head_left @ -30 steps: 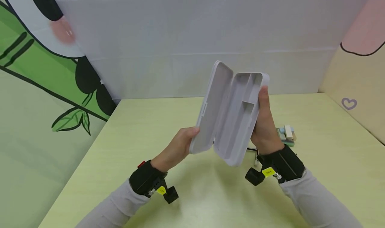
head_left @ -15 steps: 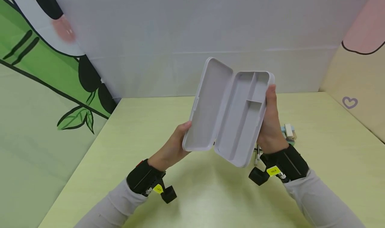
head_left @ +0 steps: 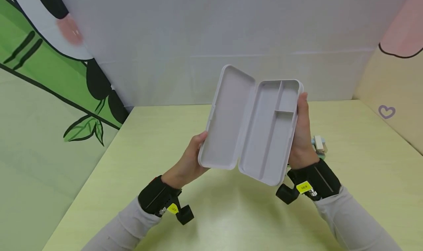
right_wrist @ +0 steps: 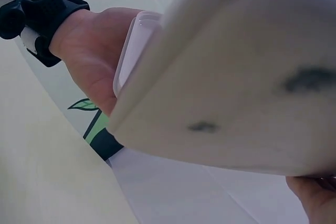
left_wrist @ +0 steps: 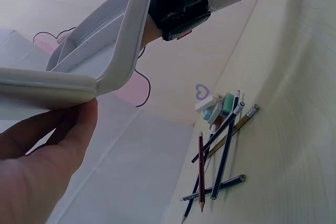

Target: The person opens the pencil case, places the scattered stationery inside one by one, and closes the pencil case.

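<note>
Above the table I hold an empty white pencil case (head_left: 251, 126), its lid swung wide to the left. Thin walls split the tray side into a long slot and smaller compartments on the right. My left hand (head_left: 185, 161) grips the lid's lower left edge, thumb on the rim and fingers behind. On the opposite side my right hand (head_left: 301, 137) grips the tray's outer edge, thumb along the rim. The right wrist view shows the case's underside (right_wrist: 236, 103) with dark smudges. In the left wrist view the left fingers (left_wrist: 71, 129) press beneath the lid.
On the table (head_left: 211, 214), several pencils (left_wrist: 218, 156) lie crossed in a loose pile, mostly hidden behind the case and right hand in the head view. Several small erasers (left_wrist: 215, 106) are heaped beside them. Printed cloth walls (head_left: 211, 34) stand around the table's back and sides.
The lid has swung wider to the left, and the case has turned to show more of its inside. Both hands have moved slightly apart, the right one farther right.
</note>
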Motion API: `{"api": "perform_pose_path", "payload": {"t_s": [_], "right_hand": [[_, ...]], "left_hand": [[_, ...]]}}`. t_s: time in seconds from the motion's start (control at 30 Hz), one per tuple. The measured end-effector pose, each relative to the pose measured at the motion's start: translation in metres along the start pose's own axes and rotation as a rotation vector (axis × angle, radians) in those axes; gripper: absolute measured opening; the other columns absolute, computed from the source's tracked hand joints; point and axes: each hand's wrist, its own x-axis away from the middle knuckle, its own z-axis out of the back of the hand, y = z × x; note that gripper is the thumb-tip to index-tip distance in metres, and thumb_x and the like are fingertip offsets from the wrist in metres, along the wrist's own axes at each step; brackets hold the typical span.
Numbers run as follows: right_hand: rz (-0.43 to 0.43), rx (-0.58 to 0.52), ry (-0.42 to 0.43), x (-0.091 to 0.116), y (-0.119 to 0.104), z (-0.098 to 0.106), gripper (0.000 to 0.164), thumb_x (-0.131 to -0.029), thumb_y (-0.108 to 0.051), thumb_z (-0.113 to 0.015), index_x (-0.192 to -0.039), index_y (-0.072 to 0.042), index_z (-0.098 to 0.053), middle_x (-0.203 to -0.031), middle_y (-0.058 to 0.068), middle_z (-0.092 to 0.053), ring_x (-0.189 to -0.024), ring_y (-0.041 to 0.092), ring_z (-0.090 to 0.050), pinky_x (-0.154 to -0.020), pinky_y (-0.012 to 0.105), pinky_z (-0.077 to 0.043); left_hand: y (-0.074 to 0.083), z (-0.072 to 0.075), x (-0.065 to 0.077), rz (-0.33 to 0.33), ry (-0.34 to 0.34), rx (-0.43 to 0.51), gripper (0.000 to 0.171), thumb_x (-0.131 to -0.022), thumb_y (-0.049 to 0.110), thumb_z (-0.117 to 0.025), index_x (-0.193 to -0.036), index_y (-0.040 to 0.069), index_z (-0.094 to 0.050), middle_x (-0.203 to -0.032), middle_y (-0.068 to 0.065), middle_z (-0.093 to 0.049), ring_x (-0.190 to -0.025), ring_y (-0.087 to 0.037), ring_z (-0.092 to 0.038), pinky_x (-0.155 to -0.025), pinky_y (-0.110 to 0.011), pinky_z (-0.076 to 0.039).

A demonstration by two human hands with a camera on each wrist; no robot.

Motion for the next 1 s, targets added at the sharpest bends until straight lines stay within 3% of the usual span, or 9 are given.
{"api": "perform_pose_path", "payload": {"t_s": [0.1,0.3,0.7,1.0], "right_hand": [[-0.017,-0.032,-0.026,0.002,-0.002,-0.001,0.057,-0.091,-0.069,-0.039,-0.129,-0.026,-0.044,-0.11,-0.008,-0.05,-0.102,0.006,-0.045,-0.088,0.025,-0.041],[-0.053,0.005,0.015,0.003,-0.004,-0.001,0.058,-0.09,-0.072,-0.033,-0.128,-0.029,-0.043,-0.108,-0.01,-0.047,-0.105,0.007,-0.041,-0.092,0.027,-0.036],[-0.098,-0.015,-0.006,-0.004,-0.008,0.008,0.058,-0.091,-0.072,-0.026,-0.125,-0.028,-0.042,-0.103,-0.011,-0.045,-0.102,0.006,-0.04,-0.093,0.026,-0.033],[-0.175,-0.16,-0.035,-0.002,-0.008,0.009,0.058,-0.092,-0.072,-0.023,-0.122,-0.026,-0.043,-0.101,-0.01,-0.045,-0.1,0.005,-0.04,-0.089,0.024,-0.035]], "left_hand": [[0.001,-0.002,-0.001,-0.014,-0.004,0.027,0.048,-0.096,0.064,-0.029,-0.132,0.033,-0.038,-0.11,0.011,-0.058,-0.096,-0.008,-0.057,-0.084,-0.023,-0.05],[0.002,-0.005,-0.003,-0.031,-0.006,0.083,0.047,-0.096,0.063,-0.03,-0.13,0.033,-0.041,-0.108,0.012,-0.06,-0.094,-0.007,-0.059,-0.082,-0.025,-0.05],[0.002,-0.009,-0.013,-0.011,0.032,0.147,0.05,-0.095,0.066,-0.027,-0.129,0.033,-0.042,-0.109,0.012,-0.059,-0.096,-0.006,-0.057,-0.084,-0.026,-0.049],[0.002,-0.009,-0.013,-0.016,0.006,0.226,0.047,-0.095,0.065,-0.029,-0.127,0.035,-0.046,-0.109,0.011,-0.06,-0.094,-0.007,-0.058,-0.082,-0.027,-0.049]]}}
